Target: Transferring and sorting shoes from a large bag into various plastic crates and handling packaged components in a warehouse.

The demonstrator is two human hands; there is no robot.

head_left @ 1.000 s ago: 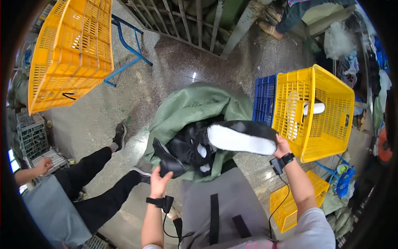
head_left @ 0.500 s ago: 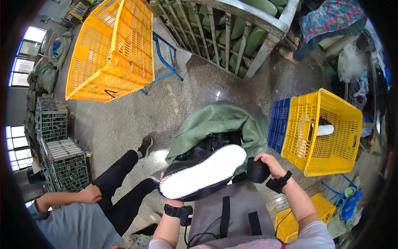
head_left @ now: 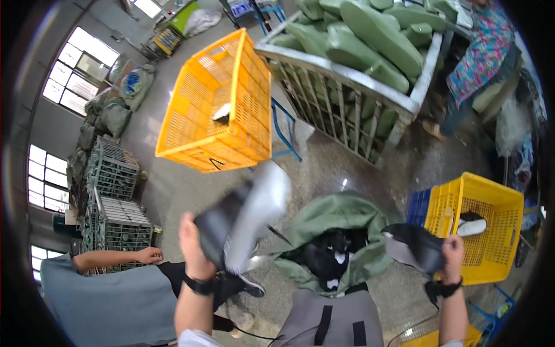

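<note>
My left hand point(head_left: 198, 251), raised to the left of the sack, grips a black shoe upper point(head_left: 218, 225) with a white stitched bottom. That upper is tilted and smeared by motion. At the right, my right hand point(head_left: 452, 254) holds another black shoe upper point(head_left: 425, 246), its greyish side showing. Between my hands a green sack point(head_left: 315, 217) gapes on the floor in front of my grey apron point(head_left: 341, 318). Inside it lie several black uppers point(head_left: 324, 260) with small white patches.
An orange crate point(head_left: 248, 139) on a blue stand holds a white-bottomed upper point(head_left: 221, 114). Another white-bottomed upper point(head_left: 472, 225) lies in the yellow crate point(head_left: 485, 269) at right. Green shoe lasts point(head_left: 376, 40) fill a metal cage point(head_left: 347, 75). One person point(head_left: 104, 301) is close at left, another point(head_left: 480, 63) at far right.
My hands have moved apart: the left lifted its white-bottomed upper leftward and away from the sack, the right carried its upper rightward. My view has tilted up, showing more of the crates and the sack's inside.
</note>
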